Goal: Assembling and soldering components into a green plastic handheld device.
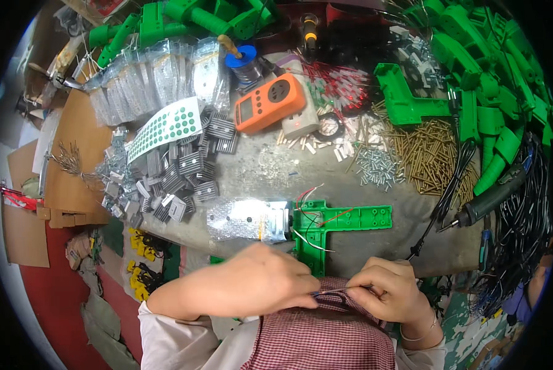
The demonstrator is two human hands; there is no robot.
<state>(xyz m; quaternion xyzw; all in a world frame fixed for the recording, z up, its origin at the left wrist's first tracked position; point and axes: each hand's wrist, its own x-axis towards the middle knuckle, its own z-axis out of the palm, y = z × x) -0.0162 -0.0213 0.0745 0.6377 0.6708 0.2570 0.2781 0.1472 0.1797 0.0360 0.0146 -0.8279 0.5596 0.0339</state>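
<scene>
Close to my body, over a red checked apron (pixel 326 333), both hands are closed around a thin dark cord (pixel 349 288) that stretches between them. The fingers of my left hand (pixel 258 280) pinch one end near a bluish wire. My right hand (pixel 390 290) grips the cord a little farther right; a black stretch with a thicker sleeve (pixel 416 248) rises behind it towards the bench. Just beyond my hands lies an open green plastic housing half (pixel 344 217) with loose red and white wires. A metal plate in clear film (pixel 248 219) joins its left side.
Finned metal blocks (pixel 193 154) and a sticker sheet (pixel 168 126) lie left. An orange meter (pixel 270 103) sits mid-back. Brass screws (pixel 430 154), silver screws (pixel 378 166) and a power screwdriver (pixel 489 200) are right. Green housings (pixel 474 55) pile up back right.
</scene>
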